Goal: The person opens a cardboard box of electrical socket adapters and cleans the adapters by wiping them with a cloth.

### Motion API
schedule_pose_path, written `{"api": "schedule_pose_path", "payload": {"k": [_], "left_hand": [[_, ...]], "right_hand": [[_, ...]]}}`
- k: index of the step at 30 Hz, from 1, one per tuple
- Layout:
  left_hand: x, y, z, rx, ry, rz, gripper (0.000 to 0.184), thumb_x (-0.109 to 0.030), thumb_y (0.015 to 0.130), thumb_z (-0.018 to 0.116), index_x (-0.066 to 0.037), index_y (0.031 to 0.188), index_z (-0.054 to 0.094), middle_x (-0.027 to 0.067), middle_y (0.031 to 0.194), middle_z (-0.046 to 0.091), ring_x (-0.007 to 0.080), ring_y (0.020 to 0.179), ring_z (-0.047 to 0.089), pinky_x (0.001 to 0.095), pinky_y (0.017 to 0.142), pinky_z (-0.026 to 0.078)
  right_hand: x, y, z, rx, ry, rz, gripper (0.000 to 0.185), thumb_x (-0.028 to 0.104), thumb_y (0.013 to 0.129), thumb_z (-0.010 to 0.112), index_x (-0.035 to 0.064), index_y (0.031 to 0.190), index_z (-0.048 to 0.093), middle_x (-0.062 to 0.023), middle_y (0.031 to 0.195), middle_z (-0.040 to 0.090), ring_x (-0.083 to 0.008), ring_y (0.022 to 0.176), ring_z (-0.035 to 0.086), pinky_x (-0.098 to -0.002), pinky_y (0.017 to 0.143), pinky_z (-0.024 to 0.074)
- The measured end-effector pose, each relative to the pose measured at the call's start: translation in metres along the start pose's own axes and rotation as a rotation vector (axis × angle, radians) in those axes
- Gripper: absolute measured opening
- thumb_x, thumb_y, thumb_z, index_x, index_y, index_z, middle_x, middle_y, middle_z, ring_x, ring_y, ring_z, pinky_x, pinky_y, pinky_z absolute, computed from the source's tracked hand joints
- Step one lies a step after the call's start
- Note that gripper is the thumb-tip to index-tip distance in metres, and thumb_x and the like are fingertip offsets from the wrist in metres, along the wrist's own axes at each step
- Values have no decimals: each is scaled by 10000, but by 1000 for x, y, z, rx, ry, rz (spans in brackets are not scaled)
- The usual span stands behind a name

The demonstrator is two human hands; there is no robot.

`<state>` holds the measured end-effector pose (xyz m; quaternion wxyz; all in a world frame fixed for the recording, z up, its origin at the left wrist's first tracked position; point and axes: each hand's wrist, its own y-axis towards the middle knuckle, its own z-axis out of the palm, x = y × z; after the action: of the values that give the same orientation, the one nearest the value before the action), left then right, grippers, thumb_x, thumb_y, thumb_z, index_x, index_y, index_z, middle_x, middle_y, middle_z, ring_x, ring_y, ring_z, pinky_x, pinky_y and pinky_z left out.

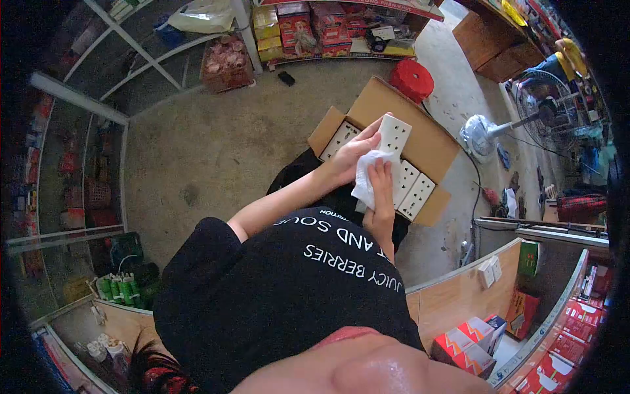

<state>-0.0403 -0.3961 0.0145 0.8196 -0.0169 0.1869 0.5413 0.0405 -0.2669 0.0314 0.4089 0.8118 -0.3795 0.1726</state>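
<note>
My left hand (356, 152) is closed around a white power strip (398, 131), which is tilted up over the open box. Rows of dark socket holes show on its face. My right hand (380, 194) presses a white cloth (365, 174) against the lower part of the strip, fingers lying over the cloth. The lower end of the strip is hidden behind the cloth and hand. Below them, an open cardboard box (430, 148) holds several more white power strips (417, 196), lying side by side.
A red roll (412, 80) sits on the floor beyond the box. To the right stand a fan (541, 111) and a cable (478, 180). Shelves with boxed goods (331, 29) line the back, and a glass cabinet (79, 164) is at left. A wooden counter (453, 279) is close at right.
</note>
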Motion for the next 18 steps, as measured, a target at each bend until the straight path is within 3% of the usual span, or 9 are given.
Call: {"api": "schedule_pose_path", "payload": {"k": [2, 7, 14, 18], "left_hand": [[0, 0, 3, 31, -9, 24, 507, -162, 975, 445, -164, 1450, 268, 48, 1385, 415, 194, 1219, 461, 350, 1014, 393], [-2, -2, 7, 0, 62, 29, 520, -159, 975, 444, -153, 1457, 248, 53, 1397, 396, 188, 1241, 435, 347, 1038, 363], [0, -6, 7, 93, 262, -3, 631, -150, 918, 550, -135, 1458, 224, 44, 1449, 325, 184, 1303, 361, 344, 1070, 303], [1, -10, 8, 87, 290, 45, 634, -149, 915, 549, -137, 1456, 218, 51, 1460, 305, 197, 1304, 360, 361, 1076, 302]], "right_hand": [[1, 3, 1, -50, -8, 79, 585, -126, 734, 395, -20, 1307, 454, -205, 1408, 389, -370, 1349, 298, -466, 1100, 254], [3, 9, 3, -62, -7, 98, 577, -128, 782, 376, -9, 1344, 423, -202, 1415, 379, -365, 1356, 284, -450, 1105, 247], [-3, 40, -3, -249, 125, 262, 637, -152, 764, 375, -23, 1386, 343, -193, 1482, 265, -326, 1395, 194, -410, 1128, 189], [2, 51, -4, -206, 34, 167, 632, -129, 766, 403, -10, 1385, 356, -186, 1477, 282, -336, 1392, 203, -424, 1127, 192]]}}
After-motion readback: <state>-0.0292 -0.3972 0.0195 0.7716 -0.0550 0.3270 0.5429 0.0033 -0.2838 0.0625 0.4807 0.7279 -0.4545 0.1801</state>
